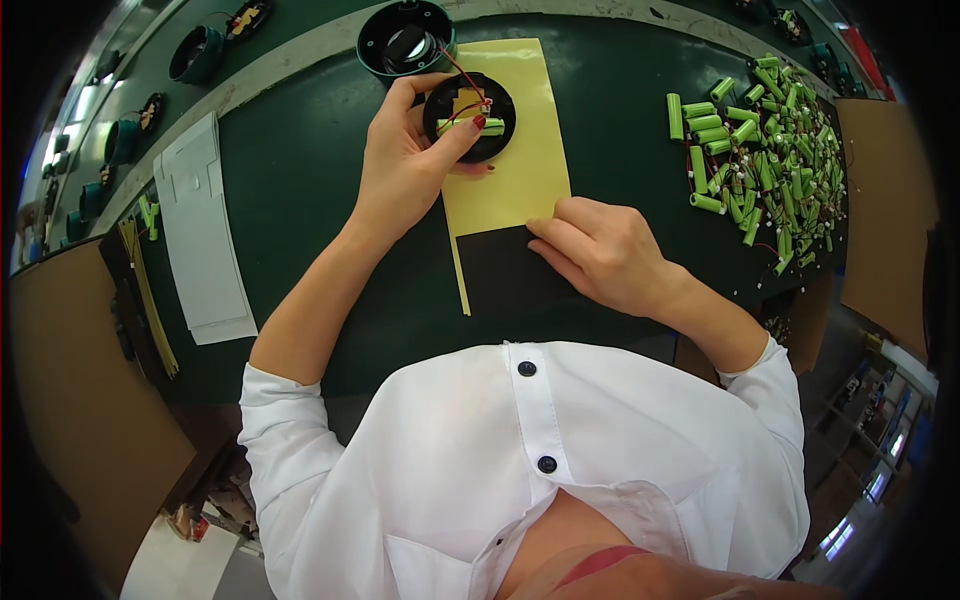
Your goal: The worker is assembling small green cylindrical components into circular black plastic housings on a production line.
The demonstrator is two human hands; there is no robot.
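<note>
My left hand point(402, 165) grips a round black plastic cover point(484, 153), its thumb pressing on a green battery cell point(492, 127) that lies across the inside. A small circuit board and thin wires also sit in the cover. A red wire runs from it to a dark green round housing point(373, 55) just beyond, which has a round part inside. Under the cover lies a sheet of yellow backing paper point(530, 105). Its near part is covered by a black adhesive-looking piece point(507, 275). My right hand point(605, 250) pinches that black piece's upper right corner, where it meets the yellow.
Many green battery cells with wires point(770, 165) are heaped on the right of the dark green table. White sheets point(205, 240) lie at left. Cardboard boxes point(890, 190) flank the table. More housings point(197, 55) and covers stand beyond the pale rail point(290, 60).
</note>
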